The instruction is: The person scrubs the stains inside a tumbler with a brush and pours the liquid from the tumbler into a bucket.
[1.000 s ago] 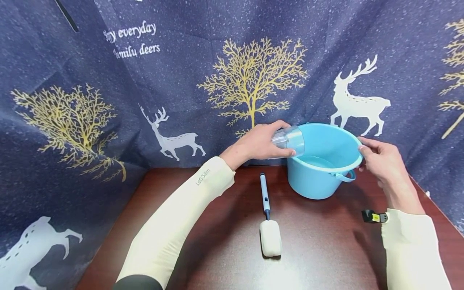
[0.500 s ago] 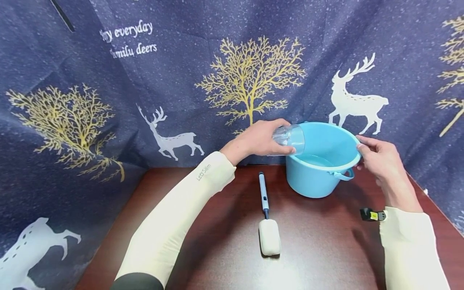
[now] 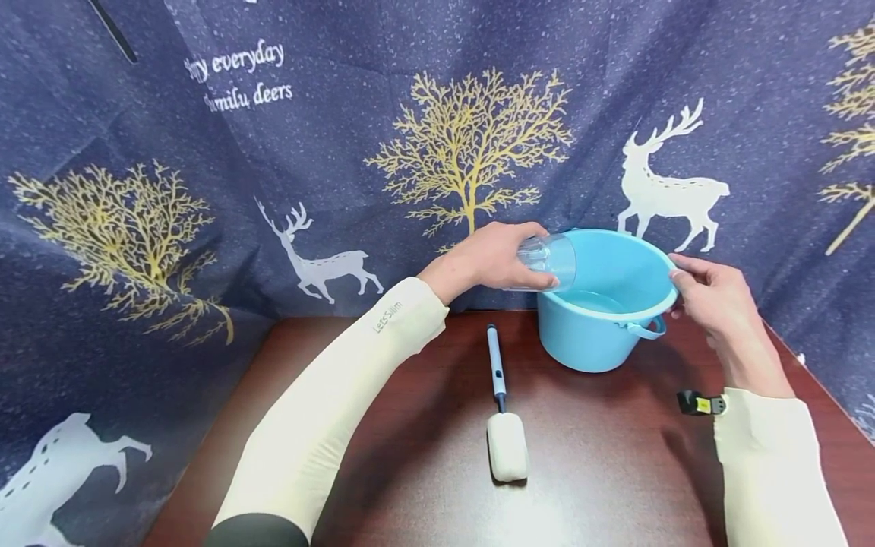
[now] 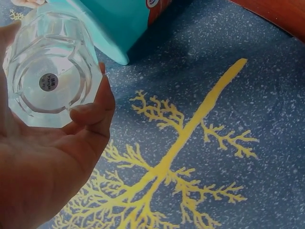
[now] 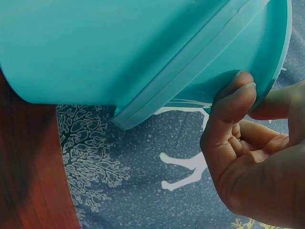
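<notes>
My left hand [image 3: 497, 257] grips a clear drinking glass [image 3: 562, 260] on its side. The glass's mouth points right, over the left rim of a light blue bucket [image 3: 588, 342]. In the left wrist view, the faceted base of the glass [image 4: 66, 102] shows a small round label, with fingers and thumb of the left hand [image 4: 52, 167] curled around it. My right hand [image 3: 721, 304] pinches the bucket's right rim. The right wrist view shows the right hand's [image 5: 257, 162] thumb and finger on the wall of the bucket [image 5: 95, 52]. Whether liquid lies in the bucket, I cannot tell.
A sponge brush [image 3: 508, 448] with a blue handle and white head lies on the dark red table [image 3: 410, 456], left of and nearer than the bucket. The bucket's handle [image 3: 648, 329] hangs at its front right. A patterned blue cloth [image 3: 342, 152] hangs behind.
The head view has shifted slightly, so everything sits a little further left. Relative to the bucket, the glass reaches slightly further right over the rim. Both hands keep their grips.
</notes>
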`<state>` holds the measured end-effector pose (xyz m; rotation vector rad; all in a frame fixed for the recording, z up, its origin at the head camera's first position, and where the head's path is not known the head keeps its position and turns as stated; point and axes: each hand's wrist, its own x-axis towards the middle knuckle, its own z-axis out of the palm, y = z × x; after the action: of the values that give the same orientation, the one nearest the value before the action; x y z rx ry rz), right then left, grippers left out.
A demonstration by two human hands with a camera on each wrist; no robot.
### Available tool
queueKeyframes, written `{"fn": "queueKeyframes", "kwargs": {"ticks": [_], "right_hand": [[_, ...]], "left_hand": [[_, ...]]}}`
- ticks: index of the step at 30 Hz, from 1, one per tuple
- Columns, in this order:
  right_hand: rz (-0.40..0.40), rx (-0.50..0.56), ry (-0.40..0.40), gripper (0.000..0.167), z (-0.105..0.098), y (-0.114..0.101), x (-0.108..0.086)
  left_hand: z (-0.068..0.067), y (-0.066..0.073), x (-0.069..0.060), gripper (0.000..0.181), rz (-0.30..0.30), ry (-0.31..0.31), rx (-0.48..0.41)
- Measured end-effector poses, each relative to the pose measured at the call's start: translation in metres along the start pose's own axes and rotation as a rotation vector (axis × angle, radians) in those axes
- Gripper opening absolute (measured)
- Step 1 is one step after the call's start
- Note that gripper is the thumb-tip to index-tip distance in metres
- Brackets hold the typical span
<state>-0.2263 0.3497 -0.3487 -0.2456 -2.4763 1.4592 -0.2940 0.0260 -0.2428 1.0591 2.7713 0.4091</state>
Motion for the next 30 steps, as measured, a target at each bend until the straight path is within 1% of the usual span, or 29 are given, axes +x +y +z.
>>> {"fn": "queueKeyframes", "kwargs": {"ticks": [4, 15, 20, 26, 30], "right_hand": [[0.002, -0.011, 0.005, 0.053, 0.001, 0.001, 0.001], [-0.005, -0.009, 0.004, 0.052, 0.0, 0.001, 0.001], [0.005, -0.007, 0.004, 0.053, 0.001, 0.001, 0.001], [-0.003, -0.011, 0.003, 0.053, 0.001, 0.0, 0.0], [-0.014, -0.006, 0.005, 0.052, 0.0, -0.001, 0.0]], "left_hand": [[-0.003, 0.004, 0.001, 0.077, -0.004, -0.02, 0.028], [-0.008, 0.012, 0.006, 0.078, -0.009, -0.041, 0.099], [-0.01, 0.016, 0.008, 0.079, -0.011, -0.062, 0.136], [-0.013, 0.019, 0.011, 0.08, -0.014, -0.092, 0.155], [-0.016, 0.021, 0.013, 0.078, -0.004, -0.102, 0.173]]}}
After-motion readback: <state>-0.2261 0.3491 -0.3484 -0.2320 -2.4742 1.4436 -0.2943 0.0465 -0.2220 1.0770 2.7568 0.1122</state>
